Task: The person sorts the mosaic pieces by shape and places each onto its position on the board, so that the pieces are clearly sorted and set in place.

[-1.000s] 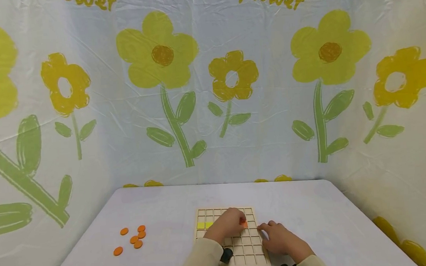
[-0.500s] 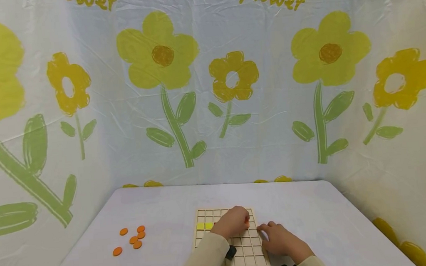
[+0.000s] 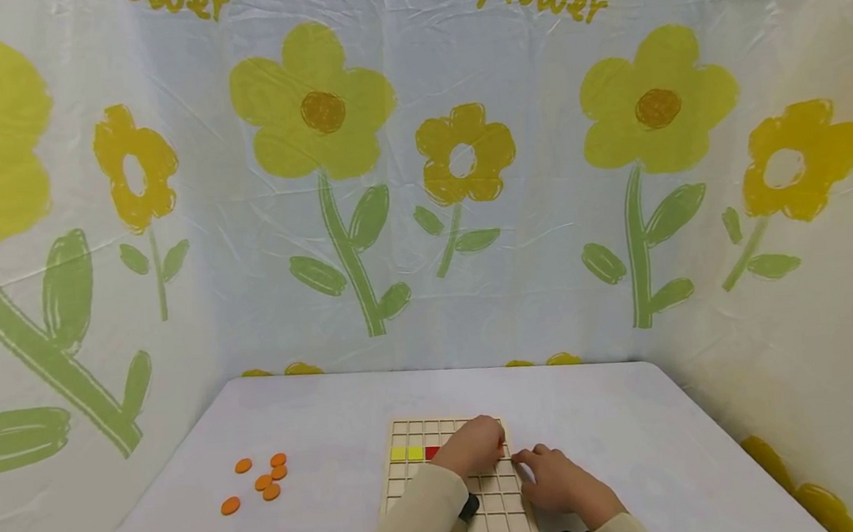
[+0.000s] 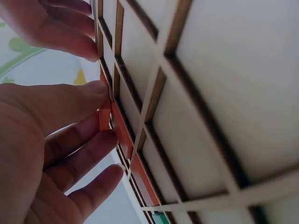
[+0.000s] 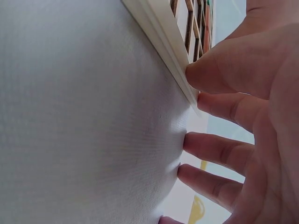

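My left hand point(image 3: 472, 446) reaches over the wooden grid board point(image 3: 509, 506). In the left wrist view its thumb and a finger pinch an orange-red tile point(image 4: 104, 117), which stands tilted at a cell near the board's edge. Two more orange-red tiles lie in neighbouring cells, and part of a green tile point(image 4: 160, 218) shows beyond them. The head view has two yellow tiles point(image 3: 414, 453) and a red tile point(image 3: 432, 453) in the same row, left of this hand. My right hand point(image 3: 559, 477) rests beside the board, thumb point(image 4: 88, 46) side against its right edge, fingers spread on the table.
Several orange discs point(image 3: 263, 482) lie on the left of the white table point(image 3: 318, 416), two of them close together. A flower-print cloth point(image 3: 547, 273) hangs behind and at both sides. Black wrist cameras sit at both cuffs.
My left hand has shifted a little to the right along the row, uncovering the red tile beside the yellow ones. The right hand stays at the board's edge.
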The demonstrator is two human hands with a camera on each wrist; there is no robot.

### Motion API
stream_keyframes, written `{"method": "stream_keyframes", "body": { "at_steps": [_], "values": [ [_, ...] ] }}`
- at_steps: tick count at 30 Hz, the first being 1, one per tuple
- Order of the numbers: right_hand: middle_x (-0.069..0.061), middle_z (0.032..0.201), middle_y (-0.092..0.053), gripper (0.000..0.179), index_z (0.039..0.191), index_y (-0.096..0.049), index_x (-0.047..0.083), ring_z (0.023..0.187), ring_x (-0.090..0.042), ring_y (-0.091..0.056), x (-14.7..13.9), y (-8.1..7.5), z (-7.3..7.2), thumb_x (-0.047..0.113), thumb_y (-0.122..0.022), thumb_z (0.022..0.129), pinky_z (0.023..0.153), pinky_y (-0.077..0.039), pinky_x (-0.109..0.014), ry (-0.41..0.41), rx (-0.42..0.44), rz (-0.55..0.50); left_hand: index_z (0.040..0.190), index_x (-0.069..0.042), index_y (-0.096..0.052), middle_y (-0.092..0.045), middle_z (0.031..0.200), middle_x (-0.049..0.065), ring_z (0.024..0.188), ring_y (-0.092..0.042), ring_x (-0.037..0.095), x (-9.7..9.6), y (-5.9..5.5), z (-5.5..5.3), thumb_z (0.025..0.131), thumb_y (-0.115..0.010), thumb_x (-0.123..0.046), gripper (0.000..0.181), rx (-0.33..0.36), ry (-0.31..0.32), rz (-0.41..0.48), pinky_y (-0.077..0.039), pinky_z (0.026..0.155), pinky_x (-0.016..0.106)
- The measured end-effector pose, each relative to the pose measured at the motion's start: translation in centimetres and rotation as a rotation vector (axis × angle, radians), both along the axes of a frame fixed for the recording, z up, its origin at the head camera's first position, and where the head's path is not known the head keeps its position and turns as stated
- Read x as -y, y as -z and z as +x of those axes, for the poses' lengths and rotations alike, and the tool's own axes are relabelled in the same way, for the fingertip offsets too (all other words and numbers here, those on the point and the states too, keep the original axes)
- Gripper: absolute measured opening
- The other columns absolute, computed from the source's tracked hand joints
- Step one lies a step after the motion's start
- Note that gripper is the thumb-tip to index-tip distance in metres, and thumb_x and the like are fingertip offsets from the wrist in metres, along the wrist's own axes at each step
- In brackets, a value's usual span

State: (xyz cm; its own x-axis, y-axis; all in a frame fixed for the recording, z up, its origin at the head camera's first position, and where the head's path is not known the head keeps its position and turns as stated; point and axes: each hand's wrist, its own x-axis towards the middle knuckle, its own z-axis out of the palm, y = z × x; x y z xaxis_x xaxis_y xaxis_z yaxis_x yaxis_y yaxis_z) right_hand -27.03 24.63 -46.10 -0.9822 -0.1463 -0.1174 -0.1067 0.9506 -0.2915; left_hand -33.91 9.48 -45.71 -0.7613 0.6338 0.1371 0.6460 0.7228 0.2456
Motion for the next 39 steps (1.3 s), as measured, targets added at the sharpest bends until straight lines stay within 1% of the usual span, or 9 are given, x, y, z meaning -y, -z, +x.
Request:
{"method": "stream_keyframes", "body": {
  "at_steps": [4,11,16,18,20,22,27,34,39],
  "values": [
    [-0.013,0.116,-0.058,0.040,0.123,-0.062,0.011,0.106,-0.036,-0.056,0.0,0.1,-0.1,0.019,-0.063,0.084,0.092,-0.045,-0.058,-0.012,-0.014,0.002,0.078,-0.012,-0.069,-0.060,0.072,-0.005,0.067,-0.050,0.007,-0.1,0.1,-0.1,0.088,-0.066,-0.009,0.011,-0.043,0.011,-0.013,-0.048,0.069,0.021],
    [-0.012,0.113,-0.059,0.040,0.122,-0.062,0.011,0.104,-0.035,-0.057,0.1,-0.1,-0.2,0.018,-0.063,0.083,0.091,-0.046,-0.057,-0.025,-0.039,0.006,0.079,-0.012,-0.071,-0.062,0.072,-0.005,0.066,-0.051,0.008,-0.2,0.2,-0.3,0.087,-0.067,-0.011,0.008,-0.039,0.001,0.002,-0.048,0.070,0.022],
    [-0.012,0.113,-0.059,0.040,0.122,-0.063,0.012,0.104,-0.036,-0.057,0.2,-0.2,-0.2,0.018,-0.064,0.083,0.091,-0.046,-0.058,-0.024,-0.048,0.004,0.080,-0.012,-0.072,-0.062,0.072,-0.005,0.066,-0.051,0.008,-0.2,0.0,-0.2,0.087,-0.068,-0.011,0.008,-0.056,0.003,-0.009,-0.048,0.071,0.021],
    [-0.012,0.113,-0.059,0.040,0.122,-0.063,0.011,0.104,-0.036,-0.057,0.2,-0.2,-0.2,0.018,-0.064,0.083,0.091,-0.046,-0.058,-0.023,-0.049,0.004,0.081,-0.012,-0.072,-0.063,0.074,-0.005,0.067,-0.052,0.009,-0.2,-0.1,-0.1,0.087,-0.068,-0.011,0.007,-0.046,0.003,-0.015,-0.049,0.072,0.022],
    [-0.012,0.113,-0.059,0.040,0.122,-0.063,0.011,0.105,-0.036,-0.057,0.2,-0.2,-0.2,0.018,-0.064,0.083,0.091,-0.046,-0.058,-0.015,-0.042,0.004,0.085,-0.011,-0.073,-0.065,0.078,-0.004,0.072,-0.056,0.009,-0.1,-0.2,0.0,0.087,-0.067,-0.011,0.006,-0.038,0.005,-0.020,-0.050,0.075,0.022],
    [-0.012,0.114,-0.059,0.040,0.122,-0.063,0.011,0.105,-0.036,-0.057,0.2,-0.2,-0.1,0.018,-0.064,0.083,0.092,-0.046,-0.058,-0.007,-0.034,0.004,0.092,-0.011,-0.074,-0.068,0.086,-0.003,0.081,-0.061,0.010,0.1,-0.3,0.0,0.088,-0.066,-0.011,0.009,-0.024,0.003,-0.023,-0.051,0.081,0.024],
    [-0.014,0.115,-0.059,0.038,0.120,-0.063,0.011,0.106,-0.037,-0.056,0.2,-0.1,0.0,0.018,-0.064,0.082,0.092,-0.045,-0.059,0.003,-0.025,-0.006,0.107,-0.014,-0.073,-0.070,0.103,-0.003,0.103,-0.064,0.012,1.1,-0.4,0.1,0.091,-0.064,-0.013,0.018,0.007,-0.013,-0.008,-0.051,0.090,0.026],
    [-0.015,0.118,-0.058,0.040,0.122,-0.062,0.011,0.110,-0.038,-0.056,0.1,0.0,0.0,0.018,-0.064,0.083,0.094,-0.044,-0.060,0.013,-0.004,-0.013,0.113,-0.015,-0.071,-0.069,0.110,-0.003,0.110,-0.062,0.015,3.2,-0.2,0.1,0.092,-0.065,-0.020,0.022,0.045,-0.042,0.031,-0.051,0.092,0.030],
    [-0.015,0.120,-0.058,0.039,0.122,-0.063,0.011,0.110,-0.038,-0.055,0.3,0.1,0.0,0.018,-0.064,0.084,0.094,-0.044,-0.061,0.032,0.017,-0.015,0.115,-0.017,-0.070,-0.068,0.113,-0.004,0.112,-0.062,0.016,5.0,-0.4,0.2,0.092,-0.065,-0.022,0.025,0.045,-0.069,0.056,-0.051,0.092,0.032]
  ]
}}
